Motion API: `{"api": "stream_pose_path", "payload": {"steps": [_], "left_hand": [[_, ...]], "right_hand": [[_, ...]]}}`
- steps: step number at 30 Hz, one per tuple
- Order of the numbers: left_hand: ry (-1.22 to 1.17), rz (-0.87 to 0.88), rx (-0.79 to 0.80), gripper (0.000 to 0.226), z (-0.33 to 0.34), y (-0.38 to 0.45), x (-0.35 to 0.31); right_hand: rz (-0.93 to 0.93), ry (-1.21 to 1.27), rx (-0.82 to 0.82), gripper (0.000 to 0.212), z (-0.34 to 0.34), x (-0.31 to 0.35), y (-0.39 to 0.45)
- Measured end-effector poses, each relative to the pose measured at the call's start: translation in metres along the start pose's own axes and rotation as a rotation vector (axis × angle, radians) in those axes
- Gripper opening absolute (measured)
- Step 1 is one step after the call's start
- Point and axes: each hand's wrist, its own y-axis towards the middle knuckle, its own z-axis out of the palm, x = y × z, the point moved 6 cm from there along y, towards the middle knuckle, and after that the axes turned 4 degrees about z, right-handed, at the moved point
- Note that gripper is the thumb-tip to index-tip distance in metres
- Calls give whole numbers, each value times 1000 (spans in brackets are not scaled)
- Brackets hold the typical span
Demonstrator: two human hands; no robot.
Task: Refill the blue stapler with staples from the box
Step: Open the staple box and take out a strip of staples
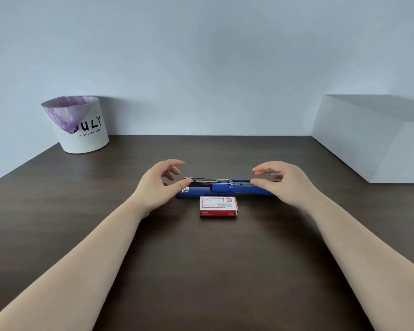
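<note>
The blue stapler (221, 188) lies flat and unfolded across the middle of the dark table (201, 259), its metal staple channel facing up. Just in front of it sits a small red and white staple box (218, 206), closed. My left hand (160, 185) hovers at the stapler's left end with fingers spread, the thumb tip touching the metal rail. My right hand (280, 181) is at the right end, fingers apart, thumb against the stapler's top; it covers that end. Neither hand grips anything.
A white paper bin (81, 130) with a purple liner and black lettering stands at the back left by the wall. A white box-shaped block (373, 139) occupies the back right corner.
</note>
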Motion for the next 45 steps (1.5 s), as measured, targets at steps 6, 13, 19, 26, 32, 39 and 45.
{"api": "stream_pose_path", "payload": {"steps": [6, 13, 19, 26, 32, 39, 45], "left_hand": [[3, 22, 38, 22, -1, -4, -22], [407, 105, 508, 67, 32, -27, -45], [378, 103, 499, 51, 38, -25, -42], [230, 60, 464, 46, 36, -24, -35], [172, 53, 465, 45, 34, -21, -32], [176, 115, 422, 36, 14, -16, -35], [176, 101, 486, 36, 10, -18, -36]], "right_hand": [[-86, -74, -15, 12, 1, 34, -10], [-57, -245, 365, 49, 30, 39, -26], [-43, -270, 435, 52, 38, 33, -26], [-64, -241, 411, 38, 42, 31, -24], [-60, -205, 381, 34, 40, 29, -22], [-41, -214, 413, 32, 32, 21, -20], [-24, -277, 472, 32, 29, 18, -21]]}}
